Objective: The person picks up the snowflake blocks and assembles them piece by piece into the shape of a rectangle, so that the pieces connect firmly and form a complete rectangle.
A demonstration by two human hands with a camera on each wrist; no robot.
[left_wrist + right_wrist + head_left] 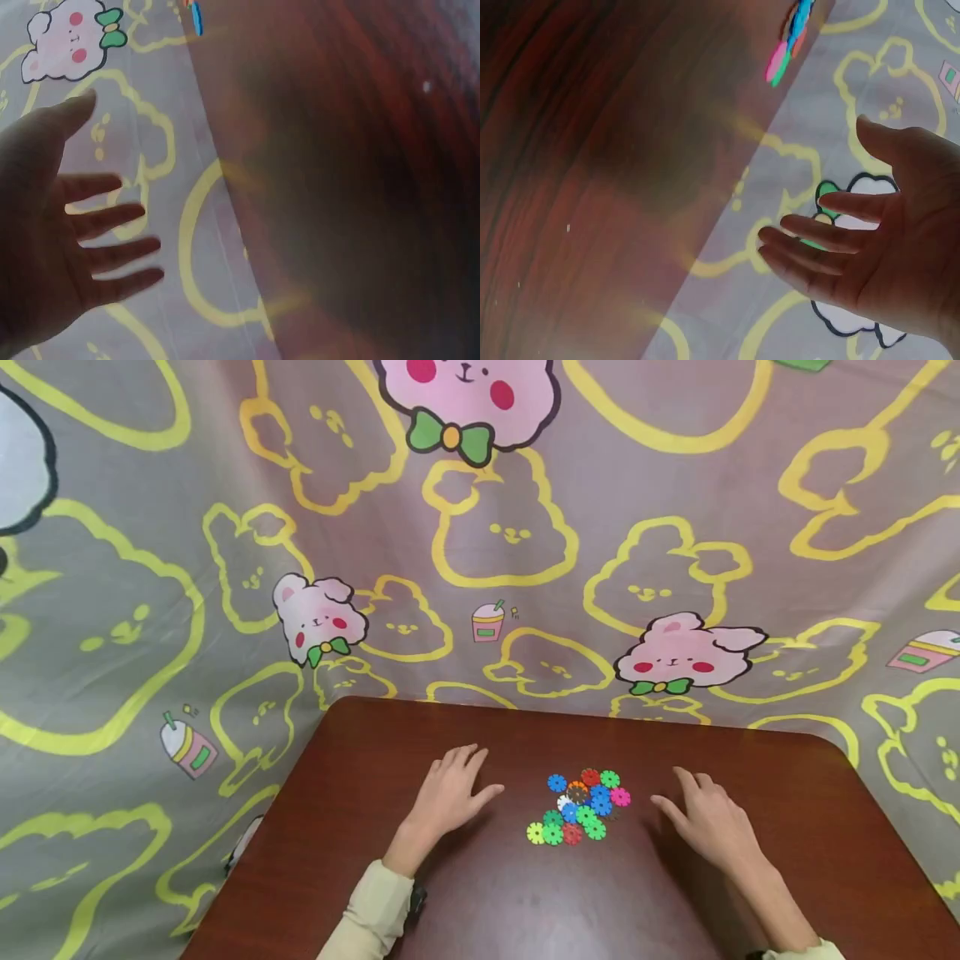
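Nearest, pale sleeves lead to two hands. The left hand and the right hand both have fingers spread and nearly straight — gripping nothing, touching no disc. On the table, between the hands, lie the discs, inward of both thumbs; the right hand is nearer, its thumb just beside the pink disc. Their cluster runs aslant — near left to far right — some overlapping. Beyond hangs a cartoon-print cloth.
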